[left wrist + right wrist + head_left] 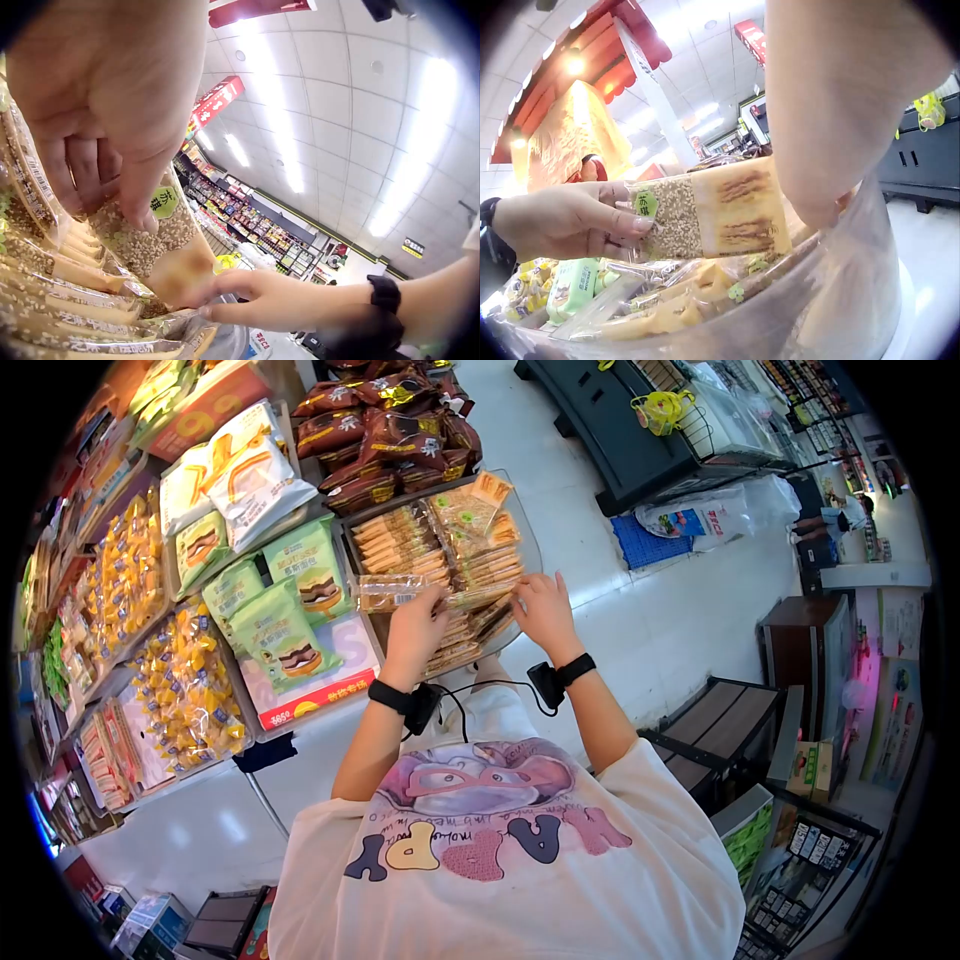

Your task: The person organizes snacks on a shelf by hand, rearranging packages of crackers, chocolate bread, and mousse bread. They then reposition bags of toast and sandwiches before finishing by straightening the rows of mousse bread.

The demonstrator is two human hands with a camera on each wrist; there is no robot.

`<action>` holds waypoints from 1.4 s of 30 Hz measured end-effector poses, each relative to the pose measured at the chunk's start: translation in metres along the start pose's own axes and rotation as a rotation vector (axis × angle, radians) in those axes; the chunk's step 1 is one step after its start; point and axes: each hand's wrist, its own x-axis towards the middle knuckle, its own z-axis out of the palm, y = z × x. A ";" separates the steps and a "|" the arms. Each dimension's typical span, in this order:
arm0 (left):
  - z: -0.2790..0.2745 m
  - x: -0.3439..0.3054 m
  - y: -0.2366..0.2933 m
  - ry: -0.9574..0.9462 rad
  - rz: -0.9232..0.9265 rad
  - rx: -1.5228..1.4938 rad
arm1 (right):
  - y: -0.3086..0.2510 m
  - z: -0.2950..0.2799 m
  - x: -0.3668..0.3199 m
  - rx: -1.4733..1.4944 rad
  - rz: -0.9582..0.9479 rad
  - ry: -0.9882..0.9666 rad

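Observation:
My left hand pinches a clear-wrapped sesame pastry packet with a green label, thumb in front and fingers behind. The packet is raised on its long edge above the tray, its sesame-coated half towards my left hand and its plain baked half towards my right. At its other end, my right hand holds the corner between thumb and forefinger. Below both hands, rows of similar pastry packets fill a clear plastic tray. A flat wrapped packet with a barcode lies beside my left hand.
Dark red snack bags stand behind the tray. Green bread packs and yellow-wrapped sweets lie to its left. A black shelf unit stands across the pale floor on the right.

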 end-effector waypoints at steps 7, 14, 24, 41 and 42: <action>0.011 0.010 0.007 -0.001 0.109 -0.010 | -0.009 -0.013 -0.010 -0.057 -0.032 0.059; 0.043 0.014 0.027 -0.132 0.208 0.217 | -0.016 -0.010 -0.025 -0.058 0.105 0.137; 0.064 0.017 0.027 -0.097 0.312 0.453 | -0.018 -0.006 -0.031 -0.048 0.085 0.221; 0.072 0.013 -0.002 -0.026 0.503 0.634 | 0.010 -0.012 0.006 0.116 -0.076 0.228; 0.072 0.011 -0.004 -0.039 0.499 0.606 | 0.013 -0.011 0.006 0.073 -0.092 0.195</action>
